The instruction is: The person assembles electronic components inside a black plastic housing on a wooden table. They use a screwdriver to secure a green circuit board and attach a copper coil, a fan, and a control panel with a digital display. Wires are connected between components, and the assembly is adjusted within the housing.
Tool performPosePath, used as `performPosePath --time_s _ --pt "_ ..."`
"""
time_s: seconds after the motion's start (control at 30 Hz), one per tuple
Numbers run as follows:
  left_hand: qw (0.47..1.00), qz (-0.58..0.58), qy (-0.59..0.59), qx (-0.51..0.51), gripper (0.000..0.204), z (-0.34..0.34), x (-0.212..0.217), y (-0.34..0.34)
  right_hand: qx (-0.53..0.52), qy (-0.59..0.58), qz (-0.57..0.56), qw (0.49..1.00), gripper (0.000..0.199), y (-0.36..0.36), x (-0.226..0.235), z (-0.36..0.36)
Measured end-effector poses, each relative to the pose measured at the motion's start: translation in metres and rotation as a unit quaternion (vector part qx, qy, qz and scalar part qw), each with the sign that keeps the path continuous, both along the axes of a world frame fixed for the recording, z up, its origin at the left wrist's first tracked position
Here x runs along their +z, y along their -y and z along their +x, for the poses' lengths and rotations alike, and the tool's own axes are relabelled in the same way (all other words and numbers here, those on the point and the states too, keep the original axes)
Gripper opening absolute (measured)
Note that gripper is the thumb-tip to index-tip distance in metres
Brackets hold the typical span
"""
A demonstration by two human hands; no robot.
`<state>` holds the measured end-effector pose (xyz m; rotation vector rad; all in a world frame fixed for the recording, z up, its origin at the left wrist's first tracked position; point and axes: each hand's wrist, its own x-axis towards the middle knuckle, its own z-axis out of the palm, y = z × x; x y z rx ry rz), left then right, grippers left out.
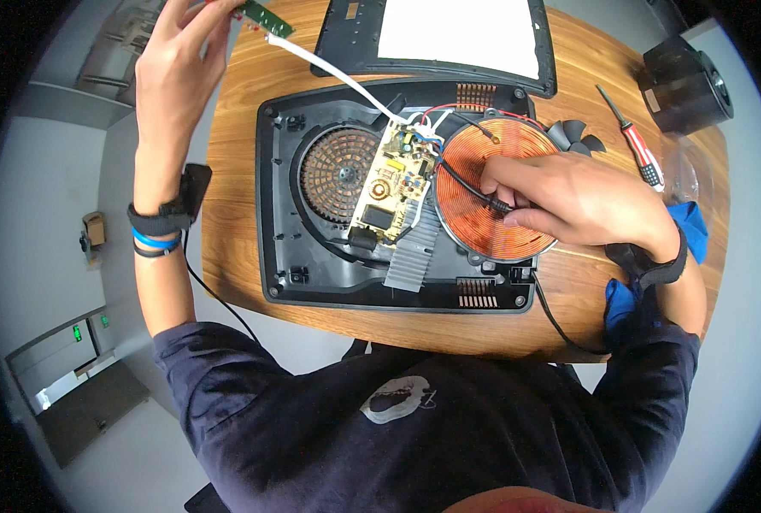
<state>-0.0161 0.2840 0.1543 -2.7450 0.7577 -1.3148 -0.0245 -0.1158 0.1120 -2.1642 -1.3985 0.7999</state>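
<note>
An opened induction cooker base lies on a small wooden table. Inside it are a yellow circuit board, a grey heat sink, a round vent grille and a copper coil disc. My right hand rests on the coil disc, fingers pinching a black wire at its centre. My left hand is raised at the far left and holds a small green circuit board. A white ribbon cable runs from it to the yellow board.
The cooker's black top panel with a white sheet lies at the far side. A black fan, a red-handled screwdriver, a clear bag, a blue cloth and a black box sit at the right.
</note>
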Motion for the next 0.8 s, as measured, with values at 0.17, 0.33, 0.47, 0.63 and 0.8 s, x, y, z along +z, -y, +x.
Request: performPosePath --time_s 0.17,0.33,0.47,0.63,0.8 --pt "0.954 -0.256 -0.145 -0.064 0.022 -0.024 -0.023 -0.014 0.004 -0.031 0.007 0.999 0.029 -0.003 0.001 0.006" --pt "0.833 -0.482 -0.202 -0.183 0.043 -0.027 -0.034 -0.021 0.002 -0.053 -0.001 0.999 0.032 -0.006 0.003 0.010" --pt "0.766 -0.572 -0.219 -0.198 0.062 -0.033 -0.033 -0.021 -0.010 -0.047 0.005 0.999 0.033 -0.004 0.001 0.007" --pt "0.687 -0.616 -0.313 -0.225 0.074 -0.040 -0.027 -0.046 -0.018 -0.047 0.016 0.999 0.036 -0.003 0.001 0.005" --pt "0.548 -0.654 -0.435 -0.289 0.061 -0.049 -0.018 -0.037 -0.022 -0.046 0.011 0.999 0.036 -0.001 -0.001 0.006"
